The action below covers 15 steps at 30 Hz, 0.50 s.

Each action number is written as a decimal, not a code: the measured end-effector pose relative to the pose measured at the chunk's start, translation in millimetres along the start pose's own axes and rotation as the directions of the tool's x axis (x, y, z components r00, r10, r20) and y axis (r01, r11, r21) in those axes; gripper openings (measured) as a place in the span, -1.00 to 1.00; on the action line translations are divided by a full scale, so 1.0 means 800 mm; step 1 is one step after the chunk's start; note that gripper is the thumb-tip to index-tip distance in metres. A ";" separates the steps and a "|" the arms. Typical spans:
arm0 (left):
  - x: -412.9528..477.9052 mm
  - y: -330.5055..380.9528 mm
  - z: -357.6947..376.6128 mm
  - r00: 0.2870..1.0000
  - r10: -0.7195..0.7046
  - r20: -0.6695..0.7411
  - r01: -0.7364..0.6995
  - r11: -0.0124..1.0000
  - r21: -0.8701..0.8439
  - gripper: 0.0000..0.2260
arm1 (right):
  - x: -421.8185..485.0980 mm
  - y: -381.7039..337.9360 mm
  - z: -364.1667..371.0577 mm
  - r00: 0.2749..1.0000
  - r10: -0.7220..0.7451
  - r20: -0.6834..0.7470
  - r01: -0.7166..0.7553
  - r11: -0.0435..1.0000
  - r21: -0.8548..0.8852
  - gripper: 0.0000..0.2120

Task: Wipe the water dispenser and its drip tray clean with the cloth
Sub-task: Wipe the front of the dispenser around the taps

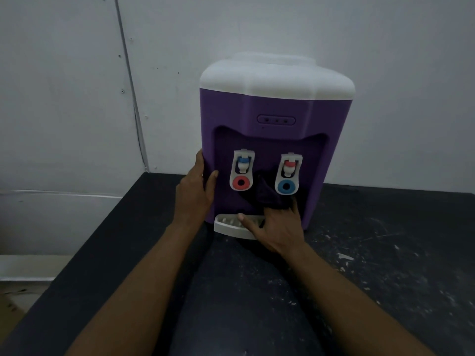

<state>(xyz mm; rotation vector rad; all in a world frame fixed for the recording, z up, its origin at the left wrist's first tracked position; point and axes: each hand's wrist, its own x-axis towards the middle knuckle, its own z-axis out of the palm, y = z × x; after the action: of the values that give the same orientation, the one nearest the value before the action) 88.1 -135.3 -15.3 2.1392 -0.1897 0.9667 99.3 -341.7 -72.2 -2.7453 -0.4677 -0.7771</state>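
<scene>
A dark, matte surface [385, 253] fills the lower frame, its right side scuffed with pale scratches and flecks. Behind it stands a white panelled wall [64, 86], with a vertical seam [128, 73] running down the upper left. The water dispenser [277, 106], purple with a white top, sits at centre right, against the wall. Two white taps [241, 170] hang in its front recess, and the white drip tray [226, 226] juts out below them. The left hand [195, 191] grips the dispenser's left edge, thumb on the front. The right hand [280, 229] holds the dark cloth [267, 196] bunched in the recess between the taps. Its fingers [293, 205] are half buried in the cloth, its thumb lies across the tray, and it covers the tray's right end.
</scene>
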 end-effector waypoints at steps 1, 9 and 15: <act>-0.001 0.000 0.000 1.000 0.002 -0.006 -0.002 1.000 0.001 -0.48 | 0.005 -0.007 0.000 1.000 0.005 -0.021 -0.005 1.000 0.017 -0.21; 0.002 -0.004 0.002 1.000 0.001 0.004 -0.001 0.999 0.042 -0.48 | 0.040 -0.036 -0.001 0.996 0.010 -0.093 -0.004 0.998 0.068 -0.22; 0.003 -0.007 -0.002 0.999 0.014 0.030 -0.015 0.998 0.054 -0.47 | 0.024 0.012 -0.014 0.994 -0.107 -0.036 0.103 0.990 -0.093 -0.24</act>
<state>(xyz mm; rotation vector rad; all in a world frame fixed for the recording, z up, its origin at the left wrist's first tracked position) 91.1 -130.4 -16.3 2.2058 -0.1959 0.9590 113.1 -349.5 -54.5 -2.8014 -0.5856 -0.8998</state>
